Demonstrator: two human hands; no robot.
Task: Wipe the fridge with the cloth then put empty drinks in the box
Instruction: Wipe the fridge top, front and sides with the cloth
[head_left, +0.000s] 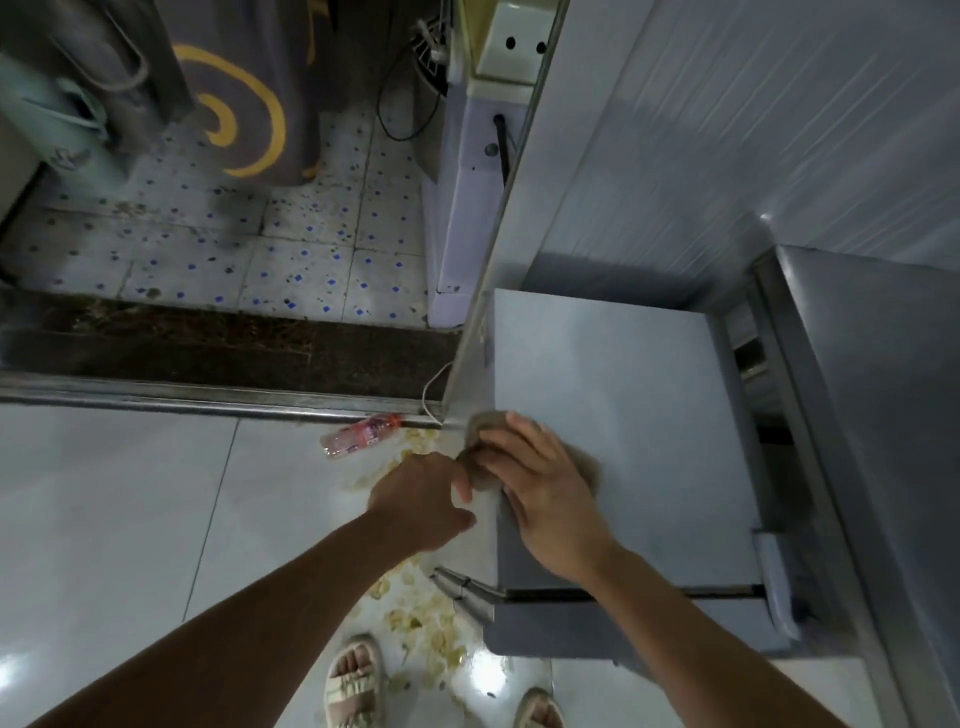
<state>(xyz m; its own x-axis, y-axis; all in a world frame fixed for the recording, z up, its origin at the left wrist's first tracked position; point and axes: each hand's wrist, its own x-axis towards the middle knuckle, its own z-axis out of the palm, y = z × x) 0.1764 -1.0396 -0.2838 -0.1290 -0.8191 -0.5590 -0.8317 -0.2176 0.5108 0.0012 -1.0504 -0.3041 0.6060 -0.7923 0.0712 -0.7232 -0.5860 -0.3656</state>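
Cloth (483, 452) sits bunched at the fridge (623, 415) top's left corner. Right hand (545, 488) presses it flat-fingered; left hand (421, 499) pinches its end. Bottle (358, 435) lies sideways on the floor (130, 519).

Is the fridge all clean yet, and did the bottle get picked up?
Not finished yet. Nothing clearly looks done. Right now the right hand presses the cloth onto the fridge top near its left edge, and the left hand grips the cloth's hanging end, so wiping is under way. Left to do: the plastic bottle lies on the floor beside the fridge. No box is in view.
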